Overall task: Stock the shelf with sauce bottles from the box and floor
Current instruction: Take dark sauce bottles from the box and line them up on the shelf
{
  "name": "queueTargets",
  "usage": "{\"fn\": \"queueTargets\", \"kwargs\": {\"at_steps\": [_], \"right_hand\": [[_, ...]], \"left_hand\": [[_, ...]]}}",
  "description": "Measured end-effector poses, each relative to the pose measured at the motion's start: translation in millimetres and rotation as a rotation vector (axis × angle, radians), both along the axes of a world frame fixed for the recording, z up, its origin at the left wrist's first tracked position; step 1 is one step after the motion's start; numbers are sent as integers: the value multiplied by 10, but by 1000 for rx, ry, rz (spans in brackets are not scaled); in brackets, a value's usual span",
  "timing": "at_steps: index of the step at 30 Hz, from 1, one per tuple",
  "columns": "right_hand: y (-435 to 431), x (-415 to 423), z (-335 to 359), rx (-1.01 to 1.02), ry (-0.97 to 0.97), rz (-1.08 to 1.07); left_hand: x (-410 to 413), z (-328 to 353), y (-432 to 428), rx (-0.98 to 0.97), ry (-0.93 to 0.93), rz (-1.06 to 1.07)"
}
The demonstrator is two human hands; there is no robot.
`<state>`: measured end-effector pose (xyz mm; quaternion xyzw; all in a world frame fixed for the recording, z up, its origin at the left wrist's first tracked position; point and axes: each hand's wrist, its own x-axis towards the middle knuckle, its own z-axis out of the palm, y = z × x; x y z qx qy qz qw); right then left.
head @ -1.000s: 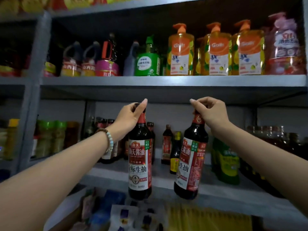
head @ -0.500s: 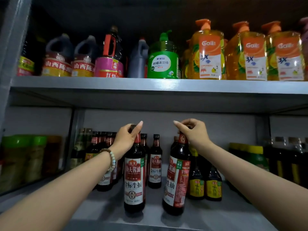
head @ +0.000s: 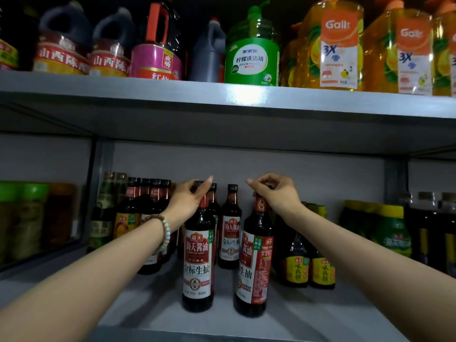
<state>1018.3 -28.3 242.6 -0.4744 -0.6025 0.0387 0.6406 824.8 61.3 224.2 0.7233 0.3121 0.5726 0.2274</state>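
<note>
Two dark soy sauce bottles with red-and-white labels stand on the grey shelf [head: 153, 307]. My left hand [head: 188, 199] grips the cap and neck of the left bottle [head: 198, 262], which stands upright. The neck of the right bottle [head: 254, 267] is held by my right hand [head: 276, 193]; this bottle leans slightly left, its base on or just above the shelf. Behind them stands a matching bottle [head: 230, 228] and a cluster of similar bottles [head: 148, 208] to the left. The box and floor are out of view.
Small yellow-labelled bottles [head: 308, 270] stand right of my right bottle, with green-labelled bottles [head: 392, 233] and dark jars beyond. Green-lidded jars [head: 27, 218] fill the left bay. The upper shelf [head: 246, 95] holds vinegar jugs, a green detergent bottle [head: 251, 50] and orange Gall bottles [head: 338, 45].
Both hands carried their bottles up from below the shelf and in over its front edge, down to its surface. The camera moved closer.
</note>
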Motion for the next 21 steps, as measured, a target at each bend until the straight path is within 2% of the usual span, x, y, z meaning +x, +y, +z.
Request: {"fn": "queueTargets", "kwargs": {"at_steps": [16, 18, 21], "right_hand": [[6, -108, -46, -99, 43, 108], [-60, -125, -161, -176, 13, 77], [-155, -108, -556, -414, 76, 35]], "left_hand": [[120, -104, -34, -94, -11, -46], [62, -206, -57, -112, -10, -93], [-78, -469, -47, -160, 53, -133]]}}
